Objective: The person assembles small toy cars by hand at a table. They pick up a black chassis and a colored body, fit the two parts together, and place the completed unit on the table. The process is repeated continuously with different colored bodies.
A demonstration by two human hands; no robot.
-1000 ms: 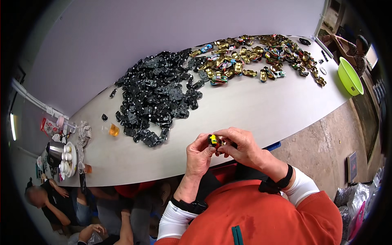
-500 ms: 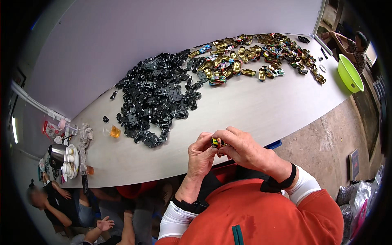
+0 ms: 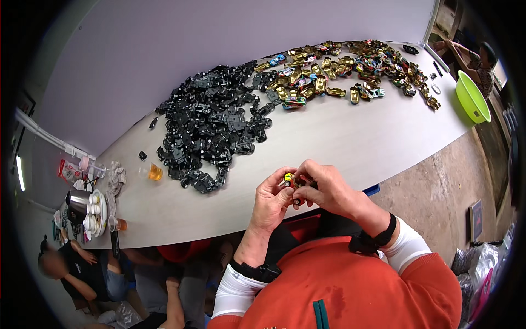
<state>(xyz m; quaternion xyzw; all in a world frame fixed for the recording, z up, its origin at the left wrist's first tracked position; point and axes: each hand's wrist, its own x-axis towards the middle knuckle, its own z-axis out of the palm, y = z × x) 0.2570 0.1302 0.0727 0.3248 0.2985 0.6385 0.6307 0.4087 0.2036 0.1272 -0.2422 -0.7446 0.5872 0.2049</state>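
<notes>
Between my two hands, just above the table's near edge, is a small toy car (image 3: 289, 178) with yellow, red and black on it; a dark wheel shows at its lower side. The fingers and thumb of my left hand (image 3: 268, 203) pinch one side of it. My right hand (image 3: 329, 189) grips the other side, its fingers covering much of the car. Beyond my hands lies a heap of black toy car chassis (image 3: 208, 123) on the table. Farther right is a heap of gold and multicoloured toy car bodies (image 3: 312, 82).
A light-topped table (image 3: 329, 131) runs along the wall. At its right end stands a green basin (image 3: 472, 97). On the left are a cup of amber drink (image 3: 155, 172), a tray of white cups (image 3: 98, 216) and a cloth (image 3: 116, 178). Other people sit at lower left.
The toy car has turned in my fingers, so more of its yellow part and a wheel show. My right hand has shifted slightly. A co-worker's hand at lower left has gone from view.
</notes>
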